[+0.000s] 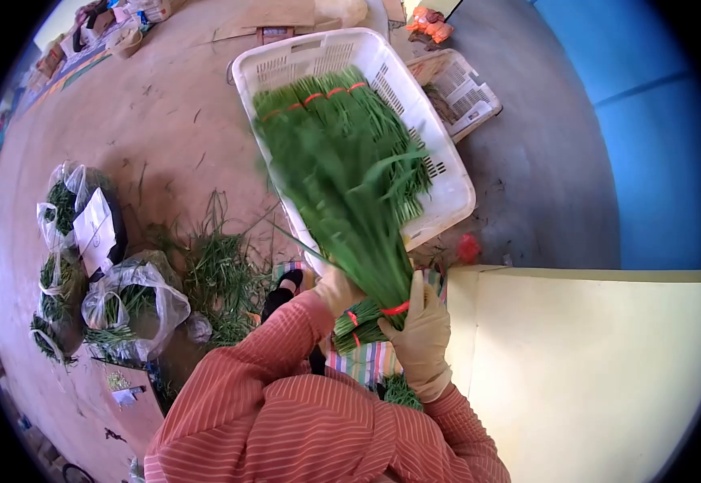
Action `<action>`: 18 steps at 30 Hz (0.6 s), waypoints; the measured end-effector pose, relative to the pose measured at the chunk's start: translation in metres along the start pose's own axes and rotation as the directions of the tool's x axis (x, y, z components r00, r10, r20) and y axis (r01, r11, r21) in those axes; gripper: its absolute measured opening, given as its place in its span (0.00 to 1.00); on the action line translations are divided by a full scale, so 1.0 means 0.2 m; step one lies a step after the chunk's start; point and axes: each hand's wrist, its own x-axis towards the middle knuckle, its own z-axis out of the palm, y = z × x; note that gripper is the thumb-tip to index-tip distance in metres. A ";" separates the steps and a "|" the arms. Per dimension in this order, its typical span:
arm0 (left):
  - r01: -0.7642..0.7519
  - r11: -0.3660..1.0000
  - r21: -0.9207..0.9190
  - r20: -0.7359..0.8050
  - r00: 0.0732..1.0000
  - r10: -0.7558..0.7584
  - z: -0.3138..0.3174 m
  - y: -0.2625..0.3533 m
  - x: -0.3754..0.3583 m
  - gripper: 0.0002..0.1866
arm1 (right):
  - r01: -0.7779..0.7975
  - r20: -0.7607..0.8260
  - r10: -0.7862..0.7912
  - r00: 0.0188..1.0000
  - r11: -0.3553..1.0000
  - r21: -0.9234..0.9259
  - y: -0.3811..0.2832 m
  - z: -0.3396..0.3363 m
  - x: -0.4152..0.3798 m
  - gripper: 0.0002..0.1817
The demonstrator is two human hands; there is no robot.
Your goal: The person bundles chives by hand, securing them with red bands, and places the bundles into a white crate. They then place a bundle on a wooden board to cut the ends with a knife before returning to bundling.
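Observation:
A long bunch of green chives (350, 217), tied near its base with a red band, stretches from my hands over a white plastic crate (465, 189). My gloved right hand (423, 338) is wrapped round its lower end beside the band. On the other side, my left hand (338, 291) holds the stems, its fingers mostly hidden behind the leaves. Inside the crate lie several banded bunches (318, 88) with their cut ends toward the far side. Smaller banded bunches (354, 322) rest on a striped woven sheet (374, 361) below my hands. The leaf tips are blurred.
Loose chives (225, 266) are scattered on the floor at left. Plastic bags (145, 298) of greens stand further left. A second crate (463, 92) sits behind the first, near an orange bundle (429, 26). A pale yellow surface (584, 362) borders my right side.

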 end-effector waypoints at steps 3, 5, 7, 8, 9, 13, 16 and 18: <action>-0.028 0.998 0.051 0.255 0.967 0.014 -0.05 0.02 -0.02 0.36 | 0.068 0.056 -0.072 0.996 0.995 0.068 -0.01 -0.01 0.01 0.56; 0.065 0.829 -0.555 0.163 0.986 0.032 -0.05 -0.03 -0.07 0.25 | -0.079 0.194 0.023 0.981 0.954 0.288 -0.04 -0.06 0.06 0.50; 0.179 0.720 -0.670 0.280 0.960 0.022 -0.13 -0.09 -0.05 0.29 | 0.027 0.067 -0.047 0.997 0.961 0.277 -0.07 -0.07 0.14 0.50; 0.308 0.591 -0.746 0.407 0.912 0.039 -0.14 -0.08 -0.04 0.33 | 0.130 -0.074 -0.115 0.991 0.961 0.246 -0.09 -0.08 0.18 0.50; 0.139 0.926 -0.350 0.082 0.990 -0.117 -0.15 -0.04 -0.06 0.31 | 0.176 -0.113 -0.147 0.983 0.935 0.307 -0.11 -0.09 0.20 0.44; 0.094 0.880 -0.465 0.026 0.995 -0.092 -0.19 -0.11 -0.07 0.31 | 0.192 -0.238 -0.080 0.968 0.847 0.496 -0.07 0.00 0.25 0.29; 0.137 0.863 -0.487 0.054 0.990 -0.127 -0.21 -0.13 -0.08 0.31 | 0.186 -0.234 -0.050 0.971 0.772 0.608 -0.08 -0.04 0.43 0.23; 0.187 0.855 -0.484 0.071 0.982 -0.174 -0.21 -0.13 -0.10 0.31 | 0.265 -0.299 -0.091 0.950 0.743 0.615 -0.11 -0.05 0.53 0.24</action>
